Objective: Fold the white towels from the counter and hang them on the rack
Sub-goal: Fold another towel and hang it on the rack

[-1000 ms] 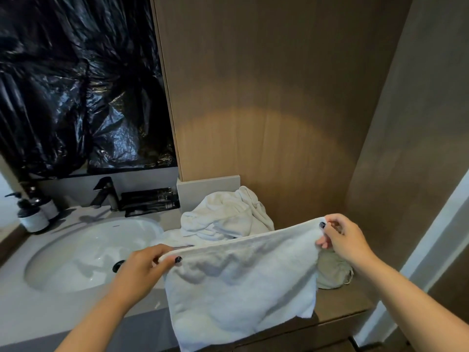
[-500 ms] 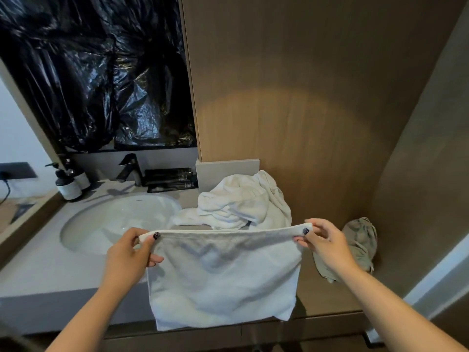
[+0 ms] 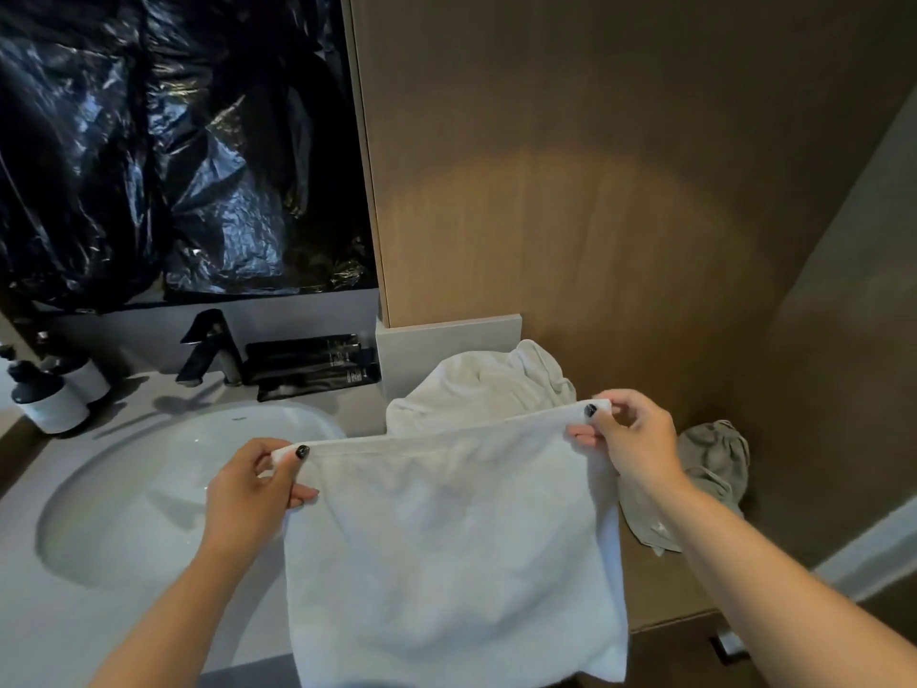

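**Holding the towel taut for the next fold**

I am pinching the top corners of the square white terry towel (image 3: 446, 548) with my left hand (image 3: 250, 494) and right hand (image 3: 632, 441), letting it hang flat above the grey stone counter (image 3: 49, 633) so the edges line up.

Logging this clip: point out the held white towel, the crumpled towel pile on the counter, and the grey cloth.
held white towel (image 3: 446, 553), head view, middle of its hanging face
crumpled towel pile (image 3: 476, 384), head view, top folds
grey cloth (image 3: 714, 459), head view, upper bunched part
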`<action>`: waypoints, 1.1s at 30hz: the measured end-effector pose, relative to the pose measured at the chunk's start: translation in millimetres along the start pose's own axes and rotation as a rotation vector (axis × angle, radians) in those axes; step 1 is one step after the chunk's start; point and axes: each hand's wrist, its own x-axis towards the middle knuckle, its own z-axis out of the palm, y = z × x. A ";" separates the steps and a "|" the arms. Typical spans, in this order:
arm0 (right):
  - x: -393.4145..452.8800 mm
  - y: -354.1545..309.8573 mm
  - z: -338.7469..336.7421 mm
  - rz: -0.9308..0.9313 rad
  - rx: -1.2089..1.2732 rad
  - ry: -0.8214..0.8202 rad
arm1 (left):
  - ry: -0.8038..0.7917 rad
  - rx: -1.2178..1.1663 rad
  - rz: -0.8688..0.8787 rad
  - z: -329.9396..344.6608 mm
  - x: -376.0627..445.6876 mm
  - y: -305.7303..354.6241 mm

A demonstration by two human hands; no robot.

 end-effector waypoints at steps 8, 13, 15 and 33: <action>71.8 1.3 79.7 0.124 0.090 0.188 | -0.021 -0.119 -0.071 35.2 100.2 -31.2; 112.6 28.3 110.3 0.188 0.056 0.283 | 0.001 0.057 -0.110 65.6 142.6 -48.2; 119.6 40.4 117.6 0.210 0.028 0.310 | 0.013 0.101 -0.125 78.1 150.4 -55.8; 88.9 103.0 163.9 -0.723 -1.292 -0.528 | -0.464 0.649 0.742 182.0 92.7 -111.5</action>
